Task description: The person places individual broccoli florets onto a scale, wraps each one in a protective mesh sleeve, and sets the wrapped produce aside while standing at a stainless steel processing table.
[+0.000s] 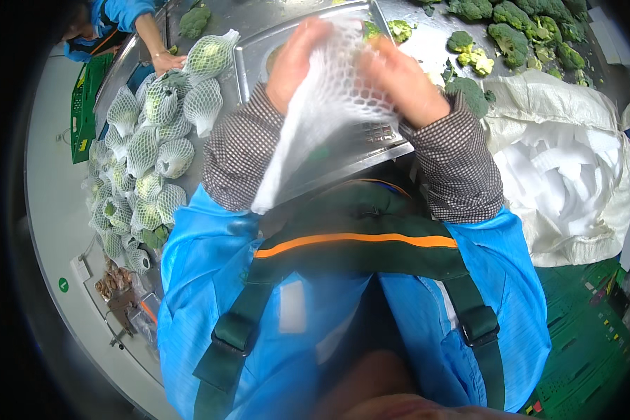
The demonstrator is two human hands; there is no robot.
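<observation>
Both my hands grip a white foam net sleeve (341, 79), stretched above a steel weighing scale (252, 58). My left hand (299, 60) is at its left edge, and my right hand (407, 81) is at its right side, where the mesh spreads wide. Motion blurs the fingers of both. A long tail of the sleeve hangs toward my left forearm. Some yellow-green broccoli (370, 30) shows behind or in the sleeve's top; I cannot tell which. The scale's keypad (379, 132) is partly visible below my right hand.
Broccoli heads in net sleeves (143, 151) are heaped at left, where a co-worker's hand (167, 62) touches the pile. Bare broccoli heads (509, 42) lie at the back right. An open woven sack (562, 173) of white foam sleeves stands at right, above green crates (577, 325).
</observation>
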